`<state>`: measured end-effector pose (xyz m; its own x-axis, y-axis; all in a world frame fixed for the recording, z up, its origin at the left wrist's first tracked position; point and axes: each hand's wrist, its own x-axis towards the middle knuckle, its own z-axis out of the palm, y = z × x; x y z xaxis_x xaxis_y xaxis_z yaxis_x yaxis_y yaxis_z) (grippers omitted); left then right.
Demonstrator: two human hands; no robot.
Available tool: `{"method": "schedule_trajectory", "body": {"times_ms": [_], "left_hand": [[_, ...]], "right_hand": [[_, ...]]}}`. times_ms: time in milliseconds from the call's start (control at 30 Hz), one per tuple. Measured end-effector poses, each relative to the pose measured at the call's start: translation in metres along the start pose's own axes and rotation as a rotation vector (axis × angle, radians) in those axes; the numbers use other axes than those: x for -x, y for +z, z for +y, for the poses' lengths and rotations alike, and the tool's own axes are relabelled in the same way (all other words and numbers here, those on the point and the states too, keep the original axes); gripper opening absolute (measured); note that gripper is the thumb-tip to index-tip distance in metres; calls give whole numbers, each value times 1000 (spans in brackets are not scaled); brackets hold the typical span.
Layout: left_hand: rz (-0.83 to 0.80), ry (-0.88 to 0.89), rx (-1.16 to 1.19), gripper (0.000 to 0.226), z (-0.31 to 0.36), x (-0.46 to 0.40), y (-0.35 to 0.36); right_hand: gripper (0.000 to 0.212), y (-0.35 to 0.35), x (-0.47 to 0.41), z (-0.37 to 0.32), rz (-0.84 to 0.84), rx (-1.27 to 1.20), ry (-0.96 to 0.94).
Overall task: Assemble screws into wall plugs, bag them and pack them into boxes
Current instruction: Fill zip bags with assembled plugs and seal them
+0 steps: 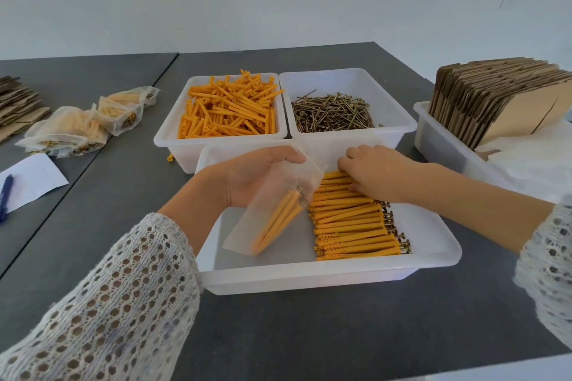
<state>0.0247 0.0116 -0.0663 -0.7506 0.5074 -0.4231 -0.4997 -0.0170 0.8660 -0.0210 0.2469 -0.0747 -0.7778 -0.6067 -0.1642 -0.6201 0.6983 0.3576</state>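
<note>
Gripping the mouth of a clear bag (272, 210), our left hand (247, 178) is holding it tilted over the near tray (309, 272), thumb and fingers curled round its top edge so the opening is facing up and to the right. Our right hand (376, 173) is resting its curled fingertips on the far end of the row of assembled plugs (349, 223), and we are reading that grip as pinching one or two of them, though the fingers are hiding the contact itself.

We are turning everything on one relation: the row is lying just right of the bag, and each plug's long axis is running left to right, orange tips toward the bag, screw heads toward the right wall of the tray. The bag's own axis is slanting from upper right down to lower left, so we are judging that a picked plug needs swinging tip-first to match that slant. Our right hand is the nearer one to the row; the left is busy with the bag.

We are seeing a few orange plugs already sitting inside the bag, brass-coloured heads uppermost. Loose plugs (229, 108) and loose screws (331, 113) are lying in the two far tubs, filled bags (77, 130) are waiting on the bench (309, 334) at left, and flat cartons (495, 96) are standing at right.
</note>
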Motion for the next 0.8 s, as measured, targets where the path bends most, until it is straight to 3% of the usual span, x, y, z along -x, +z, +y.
{"method": "schedule_trajectory", "body": {"times_ms": [167,267,467,800], "left_hand": [[26,-21,1,45,-1,0,-1],[9,-22,23,40,0,1,1],[27,-38,44,47,1,2,0],[105,-26,42,50,3,3,4]], "right_hand": [[35,3,-3,-7,62,171,70],[32,-1,-5,-8,70,219,57],[22,-1,1,-3,2,194,-24],[23,-5,12,1,-82,20,-63]]}}
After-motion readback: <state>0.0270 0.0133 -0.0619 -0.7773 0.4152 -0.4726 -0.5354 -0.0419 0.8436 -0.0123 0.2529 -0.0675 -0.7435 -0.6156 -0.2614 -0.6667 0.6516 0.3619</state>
